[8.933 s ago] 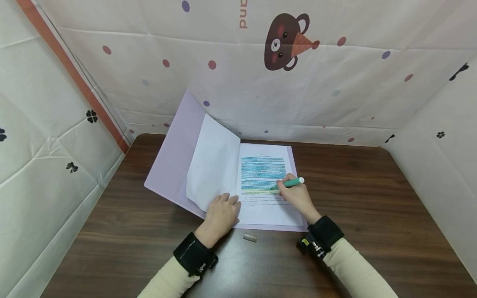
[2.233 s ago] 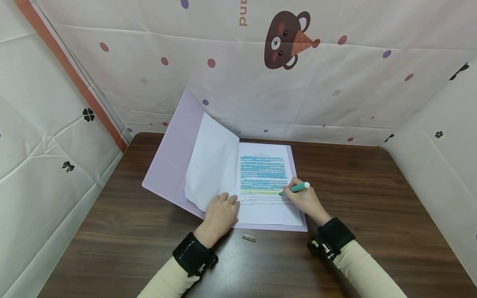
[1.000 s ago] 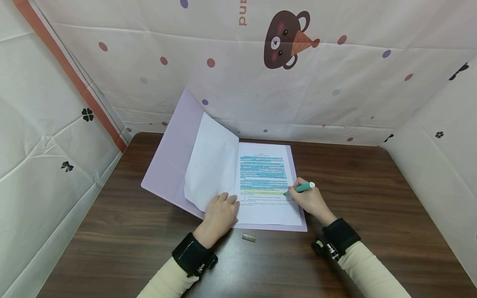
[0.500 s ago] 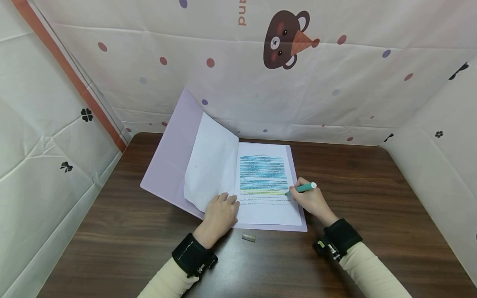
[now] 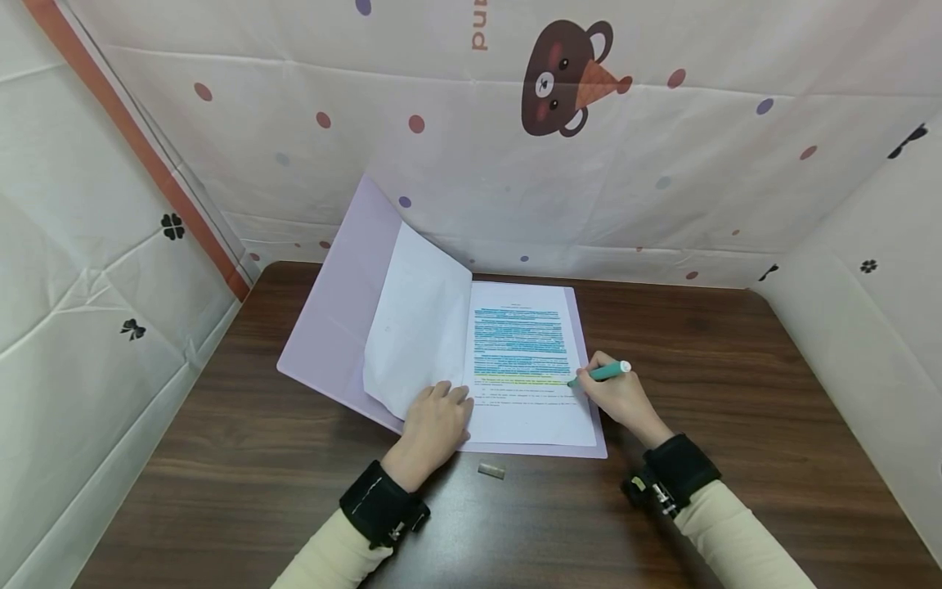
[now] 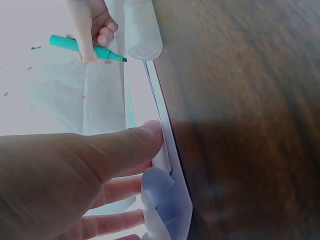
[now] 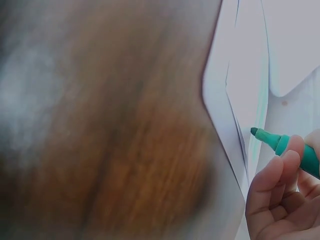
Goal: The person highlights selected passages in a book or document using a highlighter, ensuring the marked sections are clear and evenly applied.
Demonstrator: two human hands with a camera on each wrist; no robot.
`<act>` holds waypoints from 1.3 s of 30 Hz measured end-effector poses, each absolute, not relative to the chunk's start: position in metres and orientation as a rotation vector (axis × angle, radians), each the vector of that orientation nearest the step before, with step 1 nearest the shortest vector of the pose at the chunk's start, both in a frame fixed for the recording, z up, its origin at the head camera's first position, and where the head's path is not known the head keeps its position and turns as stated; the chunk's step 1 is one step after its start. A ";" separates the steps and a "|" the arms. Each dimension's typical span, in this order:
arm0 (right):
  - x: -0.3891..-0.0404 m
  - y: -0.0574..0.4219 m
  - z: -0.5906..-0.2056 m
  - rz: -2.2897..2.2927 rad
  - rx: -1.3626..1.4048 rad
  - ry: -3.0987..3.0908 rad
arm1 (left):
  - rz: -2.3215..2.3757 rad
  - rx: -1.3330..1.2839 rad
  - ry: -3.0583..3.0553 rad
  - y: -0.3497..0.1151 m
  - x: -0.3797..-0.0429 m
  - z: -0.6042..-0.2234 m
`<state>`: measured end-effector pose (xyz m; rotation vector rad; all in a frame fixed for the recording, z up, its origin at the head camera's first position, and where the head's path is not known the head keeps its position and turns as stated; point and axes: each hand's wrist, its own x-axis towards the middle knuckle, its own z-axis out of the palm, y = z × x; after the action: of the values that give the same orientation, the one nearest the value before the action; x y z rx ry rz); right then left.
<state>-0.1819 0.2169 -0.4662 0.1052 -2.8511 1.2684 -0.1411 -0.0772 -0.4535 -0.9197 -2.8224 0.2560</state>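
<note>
A lilac folder (image 5: 334,298) lies spread on the table, its left cover tilted up. Inside, a blank-looking sheet (image 5: 423,319) is turned to the left, and a printed page (image 5: 533,421) lies flat on the right. Blue-green marking covers the upper paragraphs, with yellow-green lines below. My right hand (image 5: 621,401) pinches a green highlighter (image 5: 611,371), its dark tip at the right end of the yellow-green lines. My left hand (image 5: 434,421) rests at the fold near the front edge, fingers on the turned sheet. In the left wrist view, the sheet's curled corner (image 6: 157,187) shows beside the fingers.
A short pale cylinder (image 5: 491,470) lies on the wooden table (image 5: 294,499) just in front of the folder. Behind the table hangs a white printed cloth (image 5: 456,172) with a bear and dots. More cloth stands at both sides.
My right hand has slid to the right with the highlighter, following the text line, and the lower yellow-green line reaches further right. My left hand has stayed in place.
</note>
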 end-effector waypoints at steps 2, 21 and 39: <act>-0.182 0.218 -0.467 1.264 0.110 -2.848 | 0.250 -0.919 -2.821 -0.077 -0.141 -0.453; -0.181 0.220 -0.466 1.251 0.097 -2.865 | 0.299 -0.915 -2.843 -0.076 -0.141 -0.453; -0.180 0.222 -0.467 1.247 0.079 -2.852 | 0.294 -0.914 -2.854 -0.076 -0.141 -0.453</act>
<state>-0.1800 0.2224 -0.4668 0.0793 -2.8518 1.2474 -0.1412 -0.0761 -0.4526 -0.9136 -2.8536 0.2937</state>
